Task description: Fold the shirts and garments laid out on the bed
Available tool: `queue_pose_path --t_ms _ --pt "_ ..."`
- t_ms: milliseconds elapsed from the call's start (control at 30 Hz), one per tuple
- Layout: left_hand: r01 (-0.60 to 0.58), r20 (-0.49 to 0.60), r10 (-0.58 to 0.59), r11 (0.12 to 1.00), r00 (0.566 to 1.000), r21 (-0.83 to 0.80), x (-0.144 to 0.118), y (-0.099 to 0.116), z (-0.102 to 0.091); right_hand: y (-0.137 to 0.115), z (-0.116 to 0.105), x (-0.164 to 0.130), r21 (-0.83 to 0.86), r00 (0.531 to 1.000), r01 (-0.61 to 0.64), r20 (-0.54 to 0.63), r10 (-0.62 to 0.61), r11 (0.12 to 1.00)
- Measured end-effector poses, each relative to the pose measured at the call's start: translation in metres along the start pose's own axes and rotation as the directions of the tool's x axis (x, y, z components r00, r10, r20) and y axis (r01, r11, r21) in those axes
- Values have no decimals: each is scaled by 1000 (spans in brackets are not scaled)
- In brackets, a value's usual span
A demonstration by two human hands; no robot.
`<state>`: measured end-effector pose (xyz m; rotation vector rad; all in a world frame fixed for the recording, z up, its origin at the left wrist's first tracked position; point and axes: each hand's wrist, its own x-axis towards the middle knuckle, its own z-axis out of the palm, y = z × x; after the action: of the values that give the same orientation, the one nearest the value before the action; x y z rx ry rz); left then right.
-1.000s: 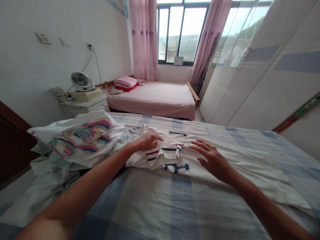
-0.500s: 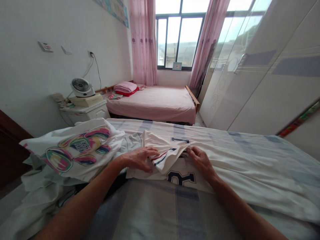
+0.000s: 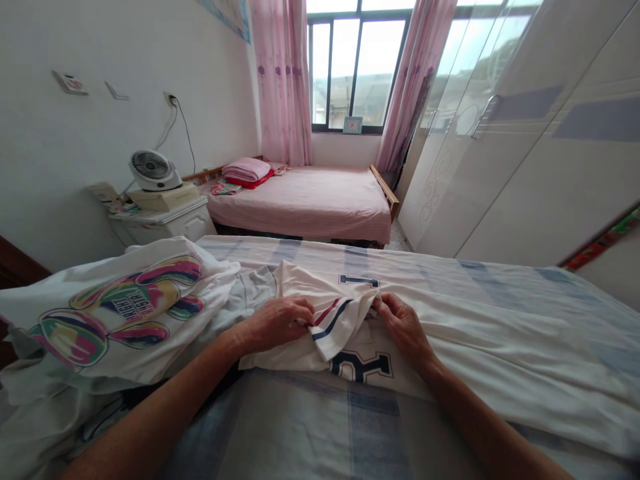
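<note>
Pinching one striped sleeve (image 3: 334, 328), the fingers of the right hand (image 3: 404, 327) are closed at its corner; those of the left hand (image 3: 275, 324) are nearly together on its opposite edge; one lettered white shirt (image 3: 480, 347) lies beneath and rightward of both sets of fingers, on one checked sheet (image 3: 295, 413); one white printed cloth (image 3: 117, 300) lies left of the left fingers.

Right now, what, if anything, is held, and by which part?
The cream shirt, by its striped sleeve: left hand beside the stripes, right hand at a corner.
</note>
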<state>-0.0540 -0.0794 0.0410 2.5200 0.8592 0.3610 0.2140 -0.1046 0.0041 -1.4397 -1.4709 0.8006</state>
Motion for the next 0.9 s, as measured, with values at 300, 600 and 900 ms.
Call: queue_pose_path --t_ms 300,600,900 --pt "320 -288 -627 675 724 -665 12 -29 25 3 3 2 -61 991 -96 -100 90 993" --pt "354 -530 -482 875 698 -330 11 -29 31 -5 6 -8 -532 969 102 -138 -205 840" --pt "208 -249 -109 885 962 416 8 -22 43 8 17 -20 -754 884 463 352 -309 467"
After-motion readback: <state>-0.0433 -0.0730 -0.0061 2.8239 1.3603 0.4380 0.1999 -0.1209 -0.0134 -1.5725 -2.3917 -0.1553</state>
